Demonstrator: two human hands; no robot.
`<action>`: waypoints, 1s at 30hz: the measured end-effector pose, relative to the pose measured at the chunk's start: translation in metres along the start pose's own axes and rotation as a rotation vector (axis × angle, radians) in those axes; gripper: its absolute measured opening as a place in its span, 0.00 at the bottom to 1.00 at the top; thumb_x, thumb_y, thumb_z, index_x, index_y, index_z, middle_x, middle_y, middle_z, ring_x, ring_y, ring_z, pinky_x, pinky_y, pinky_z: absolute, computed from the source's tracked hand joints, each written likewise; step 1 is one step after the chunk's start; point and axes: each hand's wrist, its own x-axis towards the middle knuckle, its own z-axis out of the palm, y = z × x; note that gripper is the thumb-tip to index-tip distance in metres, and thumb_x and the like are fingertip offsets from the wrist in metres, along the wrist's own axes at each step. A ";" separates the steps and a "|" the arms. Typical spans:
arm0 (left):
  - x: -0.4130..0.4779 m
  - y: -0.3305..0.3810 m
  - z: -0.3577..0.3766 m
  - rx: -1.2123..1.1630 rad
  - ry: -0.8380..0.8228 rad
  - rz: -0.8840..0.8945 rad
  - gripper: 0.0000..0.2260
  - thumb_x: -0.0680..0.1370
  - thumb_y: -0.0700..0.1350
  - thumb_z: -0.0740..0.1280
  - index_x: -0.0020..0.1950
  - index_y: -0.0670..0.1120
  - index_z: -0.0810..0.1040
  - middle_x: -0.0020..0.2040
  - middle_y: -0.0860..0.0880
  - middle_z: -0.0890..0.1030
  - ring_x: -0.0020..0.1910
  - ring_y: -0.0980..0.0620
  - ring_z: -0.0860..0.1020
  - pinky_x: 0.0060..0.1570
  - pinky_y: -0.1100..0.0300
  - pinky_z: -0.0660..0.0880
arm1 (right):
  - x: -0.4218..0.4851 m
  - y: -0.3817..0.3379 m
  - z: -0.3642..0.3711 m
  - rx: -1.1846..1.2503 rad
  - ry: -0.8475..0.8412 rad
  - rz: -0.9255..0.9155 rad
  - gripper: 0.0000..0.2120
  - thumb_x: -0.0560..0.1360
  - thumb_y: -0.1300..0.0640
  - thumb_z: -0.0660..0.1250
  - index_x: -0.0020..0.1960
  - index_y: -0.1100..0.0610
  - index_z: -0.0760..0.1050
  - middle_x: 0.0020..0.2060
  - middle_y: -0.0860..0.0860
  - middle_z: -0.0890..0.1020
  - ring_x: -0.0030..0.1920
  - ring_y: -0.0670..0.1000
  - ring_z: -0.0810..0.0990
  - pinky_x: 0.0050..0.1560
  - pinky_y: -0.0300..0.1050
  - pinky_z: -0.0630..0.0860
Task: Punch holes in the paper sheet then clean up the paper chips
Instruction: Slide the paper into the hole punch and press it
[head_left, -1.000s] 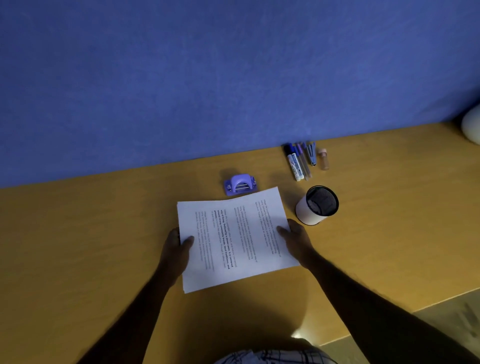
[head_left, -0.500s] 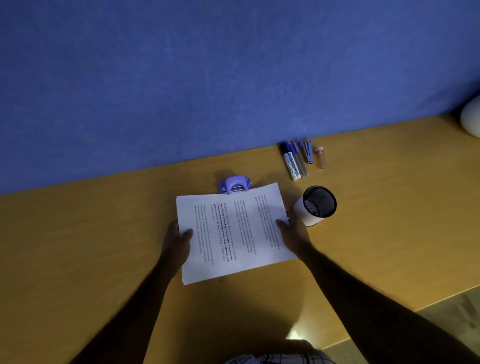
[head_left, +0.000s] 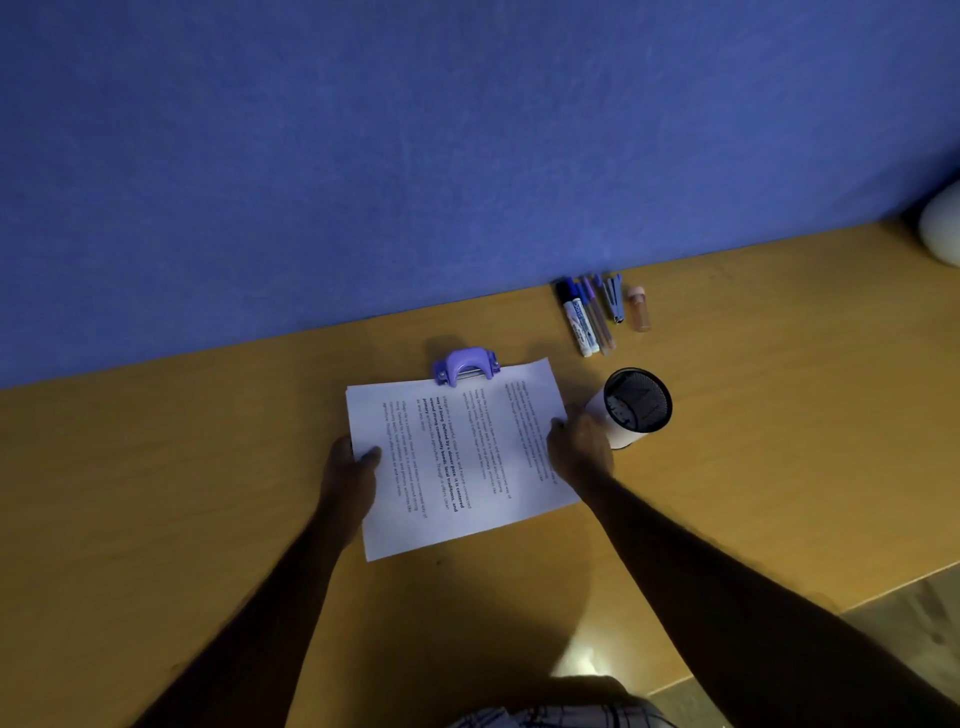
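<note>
Your paper sheet (head_left: 457, 457) lies flat on the yellow desk (head_left: 156, 493), its far edge tucked into the mouth of the purple hole punch (head_left: 466, 366). Your left hand (head_left: 349, 478) pinches the sheet's left edge, thumb on top, fingers seemingly underneath, though the dim light makes that hard to confirm. Your right hand (head_left: 579, 449) grips the right edge the same way. Just beside that hand stands a white cup with a dark mesh inside (head_left: 635, 406). Farther back, markers and pens (head_left: 589, 317) lie against the blue wall (head_left: 415, 156).
</note>
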 end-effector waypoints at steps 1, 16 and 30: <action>0.000 0.000 0.000 -0.004 0.004 0.000 0.12 0.80 0.39 0.62 0.63 0.38 0.72 0.56 0.38 0.79 0.54 0.38 0.79 0.54 0.43 0.77 | 0.000 -0.002 0.000 0.001 0.012 -0.002 0.14 0.81 0.56 0.55 0.61 0.61 0.72 0.50 0.60 0.81 0.50 0.60 0.80 0.44 0.50 0.77; 0.000 0.003 0.007 0.157 0.121 -0.027 0.13 0.81 0.45 0.61 0.57 0.36 0.73 0.52 0.36 0.78 0.49 0.40 0.78 0.45 0.51 0.75 | -0.003 -0.007 0.002 0.060 0.039 0.065 0.14 0.81 0.56 0.56 0.63 0.60 0.70 0.55 0.61 0.80 0.54 0.62 0.80 0.45 0.50 0.75; 0.000 0.002 0.003 0.133 0.061 -0.019 0.13 0.80 0.40 0.62 0.64 0.39 0.71 0.56 0.38 0.78 0.54 0.40 0.78 0.55 0.43 0.77 | -0.021 0.000 -0.002 0.137 -0.053 -0.046 0.22 0.77 0.58 0.65 0.68 0.59 0.63 0.58 0.56 0.78 0.52 0.57 0.80 0.27 0.32 0.64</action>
